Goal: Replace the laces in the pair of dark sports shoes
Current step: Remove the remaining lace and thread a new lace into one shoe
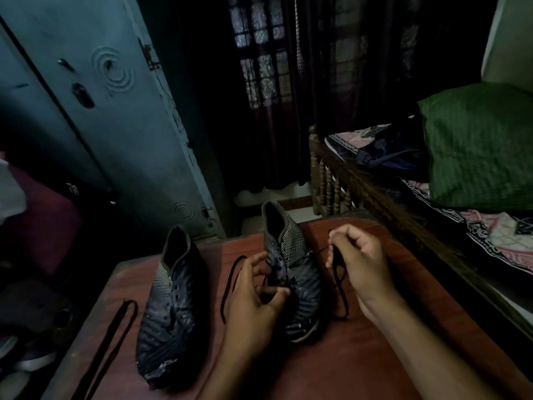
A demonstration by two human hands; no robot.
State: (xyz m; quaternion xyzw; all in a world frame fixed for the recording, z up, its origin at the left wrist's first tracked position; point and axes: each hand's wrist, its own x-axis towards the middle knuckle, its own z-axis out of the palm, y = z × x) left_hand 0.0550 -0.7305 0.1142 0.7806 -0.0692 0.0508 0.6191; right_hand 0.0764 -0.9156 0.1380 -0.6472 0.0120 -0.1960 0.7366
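You are working on the right shoe [291, 272], which is lying on the reddish table [360, 356] with its toe toward you. Your left hand [256, 301] is pinching the black lace [341, 287] at the lower eyelets, thumb and fingers curled around it. Your right hand [360, 261] is gripping the other end of this lace and is holding it up just beside the shoe — the strand is running from the eyelets to your fingers. The left shoe [170, 307] is standing apart, without a lace. A second lace [112, 345] is lying near the table's left edge — straight and untouched.
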